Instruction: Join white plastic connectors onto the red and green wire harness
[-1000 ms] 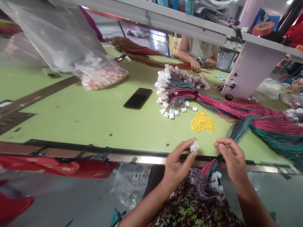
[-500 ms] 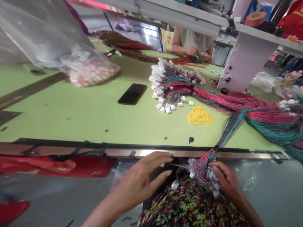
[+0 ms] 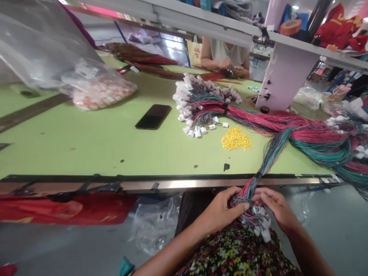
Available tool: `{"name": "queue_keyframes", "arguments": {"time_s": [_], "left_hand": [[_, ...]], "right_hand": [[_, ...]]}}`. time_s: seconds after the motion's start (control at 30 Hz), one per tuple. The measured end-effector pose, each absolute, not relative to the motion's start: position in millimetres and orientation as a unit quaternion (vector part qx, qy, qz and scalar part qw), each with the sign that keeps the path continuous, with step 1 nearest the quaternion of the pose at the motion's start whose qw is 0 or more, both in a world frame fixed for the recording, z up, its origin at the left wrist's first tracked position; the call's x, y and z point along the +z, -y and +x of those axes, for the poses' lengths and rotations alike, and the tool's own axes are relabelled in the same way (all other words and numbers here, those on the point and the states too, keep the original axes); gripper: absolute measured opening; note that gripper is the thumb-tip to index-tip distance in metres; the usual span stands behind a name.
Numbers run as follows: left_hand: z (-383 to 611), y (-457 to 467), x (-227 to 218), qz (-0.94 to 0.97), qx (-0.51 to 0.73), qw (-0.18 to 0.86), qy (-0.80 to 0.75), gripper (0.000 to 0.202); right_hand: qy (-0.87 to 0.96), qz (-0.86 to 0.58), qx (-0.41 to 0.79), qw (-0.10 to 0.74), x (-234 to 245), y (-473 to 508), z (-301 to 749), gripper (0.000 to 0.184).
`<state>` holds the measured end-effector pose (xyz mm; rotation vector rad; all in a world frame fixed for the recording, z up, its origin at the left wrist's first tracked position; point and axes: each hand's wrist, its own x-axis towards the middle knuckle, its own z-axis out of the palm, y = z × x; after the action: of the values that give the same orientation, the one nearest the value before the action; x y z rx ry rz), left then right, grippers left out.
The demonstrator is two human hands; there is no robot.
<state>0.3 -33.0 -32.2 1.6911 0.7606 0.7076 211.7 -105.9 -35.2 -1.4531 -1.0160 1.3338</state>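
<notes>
Your left hand has its fingers closed around the wire bundle at the lower centre of the frame. Your right hand grips it just beside, by the white connectors. Both hands are equally near. The bundle's long axis runs up and to the right across the counter.

A green worktable sits under a grey overhead shelf.

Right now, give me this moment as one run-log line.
left hand: grips wire bundle | right hand: fingers on its white connectors | place: lap, below green table edge | nearby: yellow pile
</notes>
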Motion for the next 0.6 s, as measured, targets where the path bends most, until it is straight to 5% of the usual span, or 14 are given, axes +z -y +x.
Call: {"name": "queue_keyframes", "arguments": {"time_s": [0.27,0.43,0.53,0.6], "left_hand": [[30,57,-5,0.628,0.254,0.715,-0.173,0.030],[42,51,-1,0.755,0.253,0.601,-0.062,0.042],[44,39,-2,0.778,0.288,0.557,-0.022,0.058],[41,27,-2,0.777,0.321,0.539,-0.051,0.050]], "right_hand": [[0.441,-0.625,0.449,0.462,1,121,245,0.050],[0.359,-0.636,0.527,0.434,28,131,255,0.061],[0.383,-0.702,0.461,0.385,58,139,280,0.062],[0.427,-0.757,0.357,0.342,87,141,316,0.058]]}}
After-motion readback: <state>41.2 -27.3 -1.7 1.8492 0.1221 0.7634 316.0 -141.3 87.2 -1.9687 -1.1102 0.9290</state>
